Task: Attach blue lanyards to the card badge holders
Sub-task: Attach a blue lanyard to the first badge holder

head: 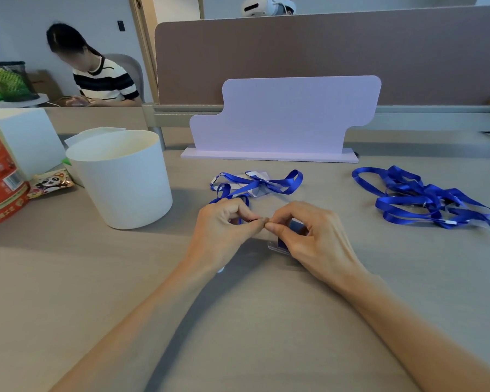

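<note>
My left hand [224,222] pinches the clip end of a blue lanyard [224,192] between thumb and forefinger, and its strap trails back over the desk. My right hand [303,233] grips a clear card badge holder [280,246] with a dark blue insert, mostly hidden under the fingers. The fingertips of both hands meet at the middle of the desk. Behind them lie clear badge holders [256,176] with a blue lanyard [277,182] looped over them. A tangled pile of loose blue lanyards [419,199] lies to the right.
A white round bucket [122,176] stands at the left, with a red printed container [0,182] and a snack packet [50,183] beyond it. A lilac stand-up board [283,117] and a brown desk divider [323,58] close the back. A seated person [96,75] is far left.
</note>
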Action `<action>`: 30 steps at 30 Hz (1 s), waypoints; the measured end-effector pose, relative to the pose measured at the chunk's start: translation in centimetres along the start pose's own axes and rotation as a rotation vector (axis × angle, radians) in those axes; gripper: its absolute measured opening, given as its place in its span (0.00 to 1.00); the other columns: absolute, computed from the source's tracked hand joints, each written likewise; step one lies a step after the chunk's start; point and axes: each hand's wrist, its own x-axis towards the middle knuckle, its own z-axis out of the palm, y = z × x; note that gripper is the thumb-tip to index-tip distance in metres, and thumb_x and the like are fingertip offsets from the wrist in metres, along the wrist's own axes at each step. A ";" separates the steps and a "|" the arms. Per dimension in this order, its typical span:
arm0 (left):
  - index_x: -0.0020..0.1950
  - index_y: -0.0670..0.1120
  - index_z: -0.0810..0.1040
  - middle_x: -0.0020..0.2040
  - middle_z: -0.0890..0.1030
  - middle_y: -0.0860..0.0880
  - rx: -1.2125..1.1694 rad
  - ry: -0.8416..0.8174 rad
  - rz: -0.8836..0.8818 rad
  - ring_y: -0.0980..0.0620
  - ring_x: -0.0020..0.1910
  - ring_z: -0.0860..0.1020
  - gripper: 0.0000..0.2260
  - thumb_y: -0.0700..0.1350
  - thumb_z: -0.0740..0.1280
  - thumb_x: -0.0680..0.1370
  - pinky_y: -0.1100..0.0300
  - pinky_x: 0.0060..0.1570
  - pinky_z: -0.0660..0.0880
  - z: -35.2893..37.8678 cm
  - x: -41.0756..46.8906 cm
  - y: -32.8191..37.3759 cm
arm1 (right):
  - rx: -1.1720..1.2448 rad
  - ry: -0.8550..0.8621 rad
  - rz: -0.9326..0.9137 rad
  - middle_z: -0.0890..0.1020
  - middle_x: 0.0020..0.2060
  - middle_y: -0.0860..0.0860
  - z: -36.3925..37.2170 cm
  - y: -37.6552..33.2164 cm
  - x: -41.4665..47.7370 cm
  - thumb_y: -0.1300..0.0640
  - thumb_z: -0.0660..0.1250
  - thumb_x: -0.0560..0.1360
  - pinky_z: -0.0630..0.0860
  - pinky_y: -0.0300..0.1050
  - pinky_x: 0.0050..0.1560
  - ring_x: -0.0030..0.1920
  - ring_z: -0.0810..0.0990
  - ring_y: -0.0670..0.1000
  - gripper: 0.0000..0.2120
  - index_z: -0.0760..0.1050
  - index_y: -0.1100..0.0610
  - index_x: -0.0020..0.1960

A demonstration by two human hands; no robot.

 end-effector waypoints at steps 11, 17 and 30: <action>0.37 0.41 0.80 0.27 0.77 0.58 -0.017 0.034 -0.005 0.60 0.27 0.68 0.07 0.41 0.76 0.70 0.70 0.31 0.66 -0.4 0.2 0.1 | -0.023 -0.035 -0.036 0.78 0.48 0.43 -0.4 0.1 0.0 0.48 0.71 0.72 0.69 0.29 0.49 0.50 0.76 0.41 0.11 0.77 0.51 0.51; 0.38 0.44 0.80 0.32 0.81 0.55 -0.005 0.072 0.005 0.59 0.30 0.71 0.07 0.44 0.76 0.71 0.70 0.34 0.68 -1.4 0.8 -0.2 | -0.018 -0.248 0.170 0.70 0.59 0.36 -1.0 0.6 -0.6 0.30 0.70 0.58 0.69 0.30 0.53 0.57 0.71 0.34 0.42 0.63 0.41 0.68; 0.41 0.46 0.83 0.38 0.80 0.58 0.408 0.109 0.433 0.57 0.39 0.71 0.05 0.47 0.70 0.72 0.60 0.42 0.69 -2.3 1.4 -2.0 | 0.003 -0.144 0.107 0.72 0.60 0.37 -0.6 0.4 -0.6 0.38 0.69 0.62 0.67 0.29 0.57 0.61 0.72 0.37 0.36 0.70 0.47 0.67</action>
